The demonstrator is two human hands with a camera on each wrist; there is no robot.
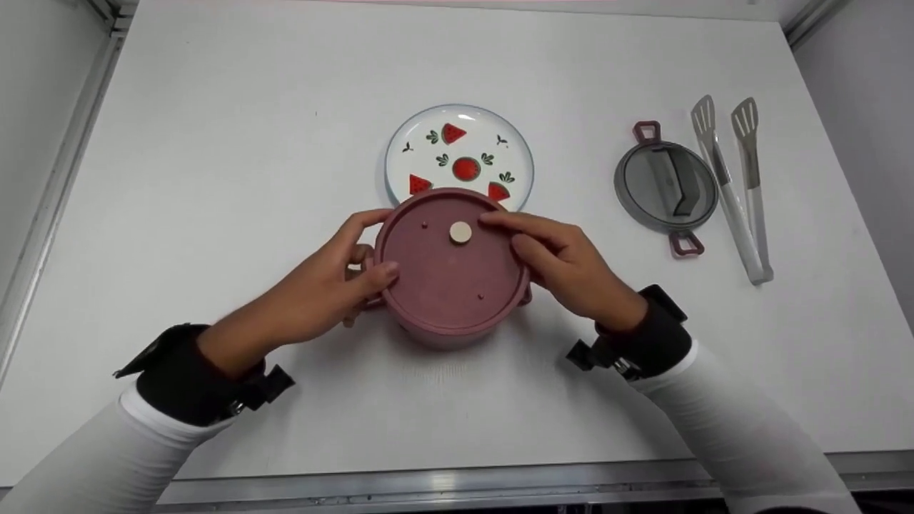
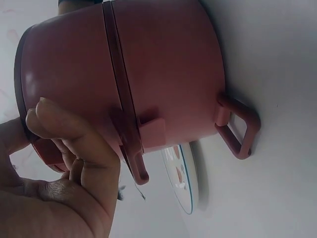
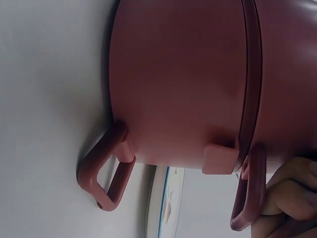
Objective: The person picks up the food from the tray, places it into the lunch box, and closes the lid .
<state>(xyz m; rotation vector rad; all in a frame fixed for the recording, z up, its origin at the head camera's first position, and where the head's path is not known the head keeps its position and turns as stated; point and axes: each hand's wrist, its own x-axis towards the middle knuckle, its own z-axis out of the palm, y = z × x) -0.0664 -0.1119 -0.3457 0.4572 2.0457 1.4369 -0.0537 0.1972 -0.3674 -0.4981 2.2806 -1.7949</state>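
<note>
A dark red pot (image 1: pixel 453 339) in two stacked tiers stands before me, with small loop handles (image 3: pixel 94 168) on its sides. On its flat round lid (image 1: pixel 443 285) are a beige round knob (image 1: pixel 460 233) and two small bumps. My left hand (image 1: pixel 314 285) grips the lid's left edge, thumb over the rim and fingers around the side. From the right, my right hand (image 1: pixel 571 268) holds the opposite edge, its index finger on the top near the knob and its thumb at the rim. The right wrist view shows its other fingers curled beside an upper handle (image 3: pixel 250 193).
Just behind the pot, partly covered by it, lies a white plate (image 1: pixel 428 132) with watermelon designs. Farther right are a dark glass lid (image 1: pixel 646 185) with red handles and a pair of metal tongs (image 1: pixel 735 207). A metal rail (image 1: pixel 428 485) runs along the table's front edge.
</note>
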